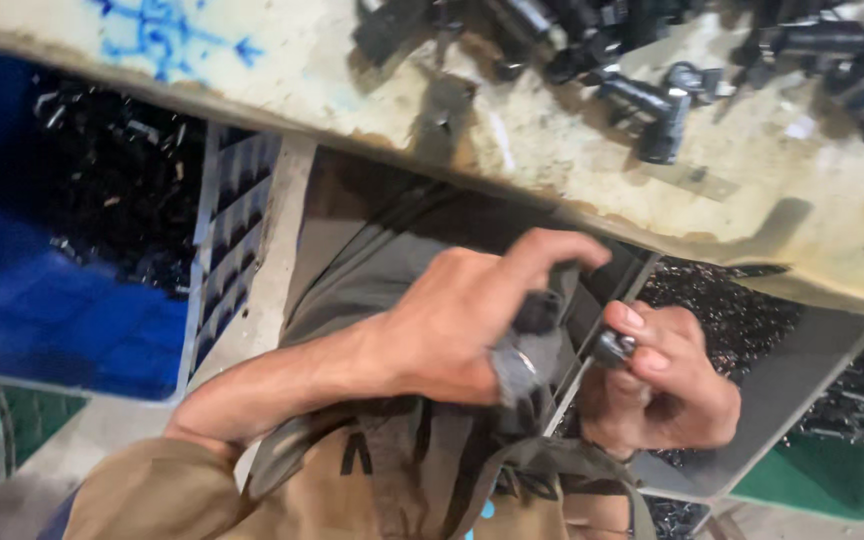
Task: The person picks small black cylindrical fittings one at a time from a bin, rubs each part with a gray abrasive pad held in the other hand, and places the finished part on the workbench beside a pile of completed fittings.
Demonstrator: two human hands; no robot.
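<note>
The left hand [462, 320] was closed around a small black moulded plastic part [537, 312], with the index finger curled over its top and the thumb pressed beneath. Motion blur hid much of the part; its long axis appeared to run from upper right to lower left, the dark upper end pointing toward the table edge, though this could not be fixed with certainty. The right hand [657, 385] was closed on a second small black cylindrical piece [613, 347], pinched between thumb and fingertips, its rounded end facing left toward the first part. The two pieces stood just beside each other, not clearly touching.

Both hands were held below the table level, over the person's lap, in front of a khaki apron [402, 470].

The worn, cream-coloured table top [552, 140] ran across the upper frame, its chipped edge sloping down to the right directly above the hands, leaving limited room upward. A scatter of similar black plastic fittings [652, 110] lay on it, well apart from the hands.

To the left stood a blue plastic crate [62, 320] holding dark parts. To the right, a grey bin [802, 370] held black scrap close beside the right hand, with a green container [832, 480] beyond.
</note>
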